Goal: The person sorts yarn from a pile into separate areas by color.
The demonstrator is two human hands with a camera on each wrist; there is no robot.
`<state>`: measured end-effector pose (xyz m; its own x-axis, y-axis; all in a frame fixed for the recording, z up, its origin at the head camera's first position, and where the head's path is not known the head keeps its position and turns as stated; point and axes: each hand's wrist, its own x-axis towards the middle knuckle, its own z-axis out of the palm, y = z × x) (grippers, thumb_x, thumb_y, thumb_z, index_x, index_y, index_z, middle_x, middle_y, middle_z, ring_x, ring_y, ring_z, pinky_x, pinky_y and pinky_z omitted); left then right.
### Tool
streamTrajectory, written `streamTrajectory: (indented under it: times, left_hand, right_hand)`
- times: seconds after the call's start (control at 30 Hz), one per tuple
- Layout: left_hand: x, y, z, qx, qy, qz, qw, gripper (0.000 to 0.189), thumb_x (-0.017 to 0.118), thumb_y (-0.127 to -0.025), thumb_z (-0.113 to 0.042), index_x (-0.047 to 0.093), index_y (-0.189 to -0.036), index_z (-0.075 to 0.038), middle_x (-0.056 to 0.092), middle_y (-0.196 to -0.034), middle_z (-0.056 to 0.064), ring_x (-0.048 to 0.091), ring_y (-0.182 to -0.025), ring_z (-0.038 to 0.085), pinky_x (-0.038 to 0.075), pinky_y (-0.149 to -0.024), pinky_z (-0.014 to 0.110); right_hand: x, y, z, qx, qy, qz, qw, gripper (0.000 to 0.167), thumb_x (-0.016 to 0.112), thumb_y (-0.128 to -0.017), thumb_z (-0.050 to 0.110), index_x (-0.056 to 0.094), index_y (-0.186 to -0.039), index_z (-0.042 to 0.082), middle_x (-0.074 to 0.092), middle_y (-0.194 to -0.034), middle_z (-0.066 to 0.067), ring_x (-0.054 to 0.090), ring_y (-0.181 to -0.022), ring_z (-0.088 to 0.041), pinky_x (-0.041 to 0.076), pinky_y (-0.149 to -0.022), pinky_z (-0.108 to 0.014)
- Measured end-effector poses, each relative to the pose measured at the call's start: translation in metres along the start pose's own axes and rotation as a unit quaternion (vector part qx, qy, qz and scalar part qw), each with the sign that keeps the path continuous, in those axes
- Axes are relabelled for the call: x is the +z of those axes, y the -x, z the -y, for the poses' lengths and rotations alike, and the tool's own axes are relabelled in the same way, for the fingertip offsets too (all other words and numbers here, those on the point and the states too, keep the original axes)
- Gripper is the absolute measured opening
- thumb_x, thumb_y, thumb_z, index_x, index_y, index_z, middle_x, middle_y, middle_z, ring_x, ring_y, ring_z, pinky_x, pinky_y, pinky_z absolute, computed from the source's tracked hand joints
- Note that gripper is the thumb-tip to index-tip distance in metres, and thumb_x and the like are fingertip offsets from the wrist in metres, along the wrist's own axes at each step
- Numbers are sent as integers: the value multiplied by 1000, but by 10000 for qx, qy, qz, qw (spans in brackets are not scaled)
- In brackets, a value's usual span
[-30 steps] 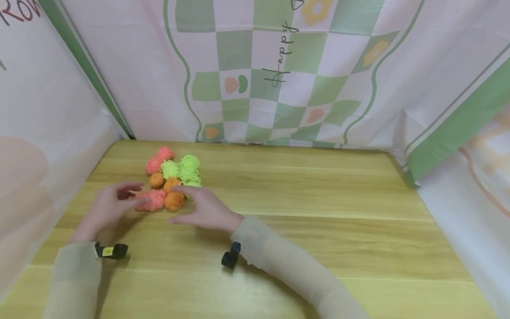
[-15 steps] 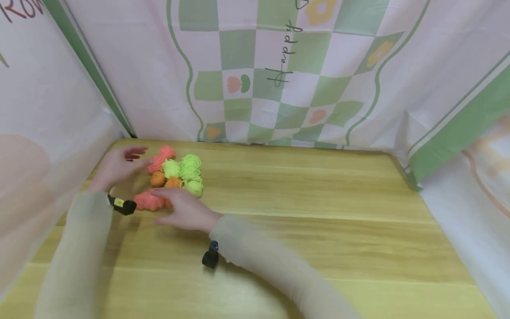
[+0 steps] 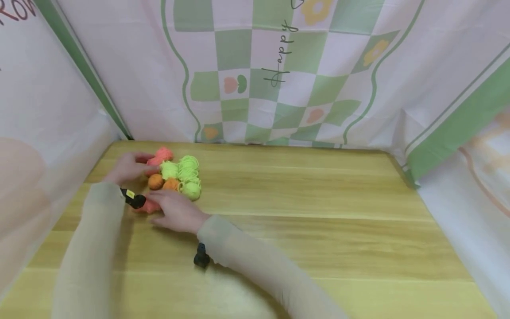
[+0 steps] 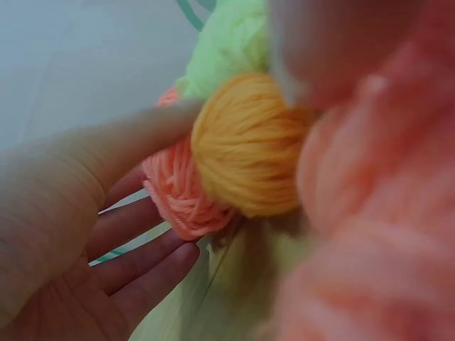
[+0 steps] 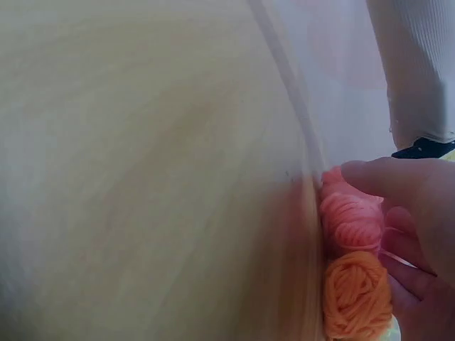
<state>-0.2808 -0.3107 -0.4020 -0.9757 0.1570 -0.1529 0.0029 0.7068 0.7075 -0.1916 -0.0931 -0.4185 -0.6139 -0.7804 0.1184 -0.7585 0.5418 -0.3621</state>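
Observation:
My left hand (image 3: 129, 167) is at the far coral yarn ball (image 3: 162, 155), thumb and fingers reaching along its sides. In the left wrist view those fingers are fairly straight, beside the coral yarn and behind an orange yarn ball (image 4: 249, 145). My right hand (image 3: 177, 210) lies over the near coral yarn (image 3: 145, 206) and covers the nearest orange ball in the head view. The right wrist view shows its thumb at the end of that coral yarn (image 5: 352, 220), fingers extended alongside, with the orange ball (image 5: 357, 295) next to the palm.
Yellow-green yarn balls (image 3: 189, 168) form the right side of the cluster, with two orange balls (image 3: 156, 181) between the coral ones. The wooden table (image 3: 318, 221) meets a checked curtain (image 3: 275, 106) behind and white cloth at both sides.
My left hand has left the near coral yarn, gone to the back and then right to the far coral ball. My right hand has slid left over the near orange ball and coral yarn.

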Motion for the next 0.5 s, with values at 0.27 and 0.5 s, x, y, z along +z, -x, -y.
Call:
streamTrajectory:
  times: [0.27,0.5]
  left_hand:
    - [-2,1,6,273,-302,-123,9991,64,76,-93,-32,55,-139,8,56,-134,34,52,-123,45,45,-100,56]
    - [-8,10,17,109,-270,5,9996,68,75,-94,-34,51,-142,8,53,-137,35,49,-126,47,39,-105,60]
  right_hand:
    - [2,3,2,-324,326,-246,9986,38,74,-95,33,71,-129,16,65,-126,5,55,-117,-7,34,-104,-13]
    - [-3,16,7,-1080,1017,-179,9888,30,76,-93,36,76,-120,21,69,-115,9,61,-107,-5,40,-97,-17]
